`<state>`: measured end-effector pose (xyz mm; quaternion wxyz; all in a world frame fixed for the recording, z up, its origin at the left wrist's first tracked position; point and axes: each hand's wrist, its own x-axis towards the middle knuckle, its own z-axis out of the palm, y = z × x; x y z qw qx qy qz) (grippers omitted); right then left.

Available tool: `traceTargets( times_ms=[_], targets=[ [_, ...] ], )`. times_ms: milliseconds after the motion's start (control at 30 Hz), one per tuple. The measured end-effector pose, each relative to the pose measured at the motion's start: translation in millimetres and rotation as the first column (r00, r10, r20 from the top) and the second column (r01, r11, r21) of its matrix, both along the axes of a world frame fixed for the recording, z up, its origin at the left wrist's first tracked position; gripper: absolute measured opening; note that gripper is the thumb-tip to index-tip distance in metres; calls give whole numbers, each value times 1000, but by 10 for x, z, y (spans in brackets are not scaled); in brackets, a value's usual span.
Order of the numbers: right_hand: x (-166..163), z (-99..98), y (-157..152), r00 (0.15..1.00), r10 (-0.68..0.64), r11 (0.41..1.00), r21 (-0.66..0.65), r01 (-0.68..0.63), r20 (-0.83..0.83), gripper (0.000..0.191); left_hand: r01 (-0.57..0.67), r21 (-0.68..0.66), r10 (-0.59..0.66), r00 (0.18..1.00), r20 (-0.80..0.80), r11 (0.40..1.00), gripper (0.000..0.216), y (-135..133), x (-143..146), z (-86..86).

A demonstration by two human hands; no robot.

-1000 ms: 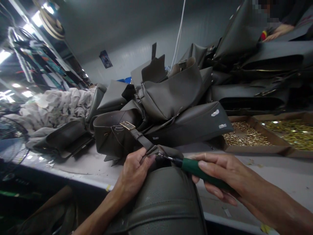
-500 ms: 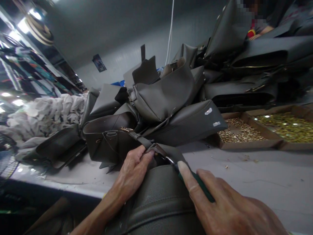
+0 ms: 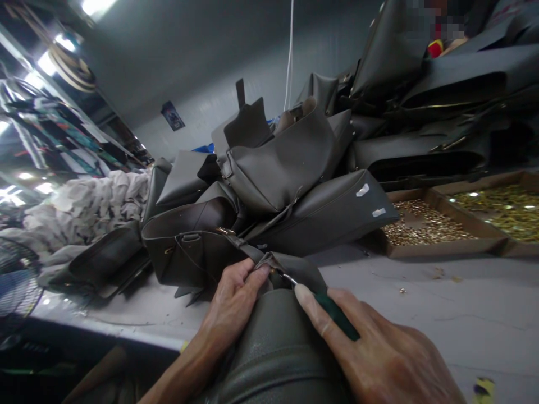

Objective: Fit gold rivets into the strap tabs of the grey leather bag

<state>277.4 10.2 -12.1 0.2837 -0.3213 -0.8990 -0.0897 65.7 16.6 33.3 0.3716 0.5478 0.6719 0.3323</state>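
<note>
A dark olive-grey handbag [image 3: 290, 336] lies in front of me, its body toward me and its strap [image 3: 248, 247] running off to the upper left. My left hand [image 3: 236, 292] pinches the bag's folded leather edge beside the strap. In my right hand [image 3: 370, 342] is a screwdriver with a green handle [image 3: 337, 314], my index finger stretched along its metal shaft. The shaft points into the gap by my left fingertips, near a small gold-coloured fitting. The exact tip is too small to make out.
Several similar bags [image 3: 282, 163] are heaped behind my hands. Shallow cardboard trays of small gold hardware [image 3: 429, 224] stand at the right. Wrapped pale bundles [image 3: 92, 207] and a fan [image 3: 17, 275] are on the left. A co-worker's hand [image 3: 455, 46] shows at the top right.
My right hand and the screwdriver have shifted slightly left. My left hand keeps its pinch on the bag. The view has moved a little, showing a yellow scrap at the lower right.
</note>
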Motion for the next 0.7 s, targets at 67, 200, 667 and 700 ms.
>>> traceTargets(
  times_ms=[67,200,667,700],
  targets=[
    [-22,-56,6,999,-4,1000,-29,3,-42,63,4,-13,-4,1000,13,1000,33,3,3,16],
    [-7,-125,56,968,5,982,-180,-52,-252,55,5,-3,-5,1000,25,1000,34,10,36,38],
    [-18,-103,254,780,-314,454,-807,-378,-542,45,-126,46,120,986,111,991,41,-24,42,0],
    [-13,-109,266,776,-316,433,-811,-393,-545,46,-103,57,95,987,129,993,41,-27,42,9]
  ],
)
